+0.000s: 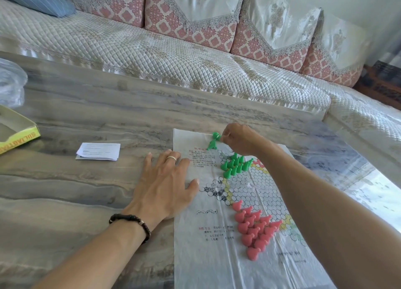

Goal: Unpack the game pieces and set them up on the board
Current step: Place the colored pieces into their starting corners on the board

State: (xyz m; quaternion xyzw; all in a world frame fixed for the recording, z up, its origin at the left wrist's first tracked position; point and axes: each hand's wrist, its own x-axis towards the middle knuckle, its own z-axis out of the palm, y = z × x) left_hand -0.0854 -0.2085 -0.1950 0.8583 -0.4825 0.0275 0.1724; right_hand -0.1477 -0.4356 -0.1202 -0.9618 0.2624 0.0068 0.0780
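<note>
We're looking at a thin, crinkly paper board (249,202) lying flat on the surface, with a cluster of green pawns (235,165) standing at its far point, pink pawns (255,229) packing the near point, and two more green pieces (213,141) sitting at the far edge.

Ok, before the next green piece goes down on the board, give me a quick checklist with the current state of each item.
1. Left hand flat on the paper board's edge, pinning it: ok.
2. Right hand pinching a green piece: ok.
3. Green group standing upright: ok.
4. Pink group set in its corner: ok.
5. Another loose green piece lying beside the held one, unplaced: not ok.
6. Board lying flat: not ok, creased.
</note>
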